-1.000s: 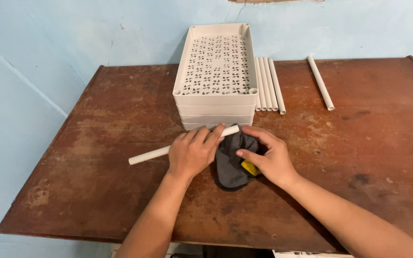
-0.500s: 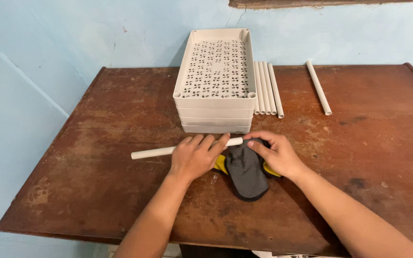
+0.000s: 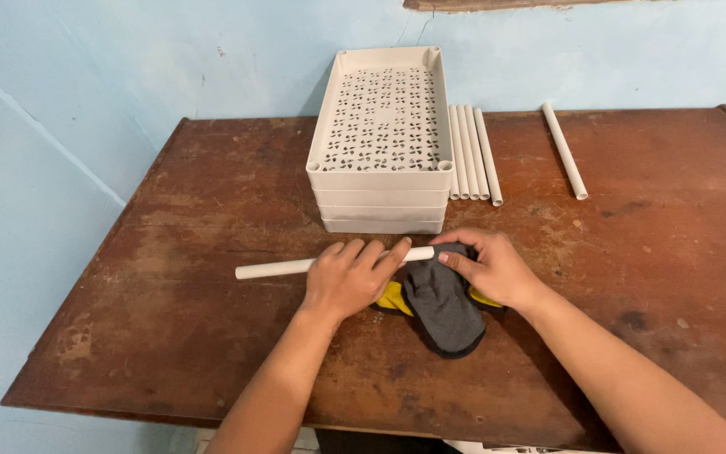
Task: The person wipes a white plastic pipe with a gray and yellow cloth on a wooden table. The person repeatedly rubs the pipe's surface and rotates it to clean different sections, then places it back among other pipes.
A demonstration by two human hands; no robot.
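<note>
Head view of a worn brown wooden counter (image 3: 212, 210) set against a pale blue wall. The left hand (image 3: 348, 282) lies palm-down over a white plastic tube (image 3: 275, 268) resting crosswise at the near middle of the counter; its fingers are laid flat along the tube, so the grip is pressing rather than closed round it. The right hand (image 3: 495, 269) holds the upper edge of a dark grey cloth (image 3: 445, 304), thumb and forefinger pinched together on the fabric just beside the tube's right end. A yellow piece (image 3: 392, 297) shows under the cloth (whether it is a lining or a separate item cannot be told). Farther back stands a stack of white perforated trays (image 3: 380, 181); touching its right side lie four white tubes (image 3: 472, 151) in a row, and one more tube (image 3: 564, 150) lies apart, farther right.

Judged from the layout: the cloth sits at the end of the held tube only, and the five far tubes lie untouched by either hand.
</note>
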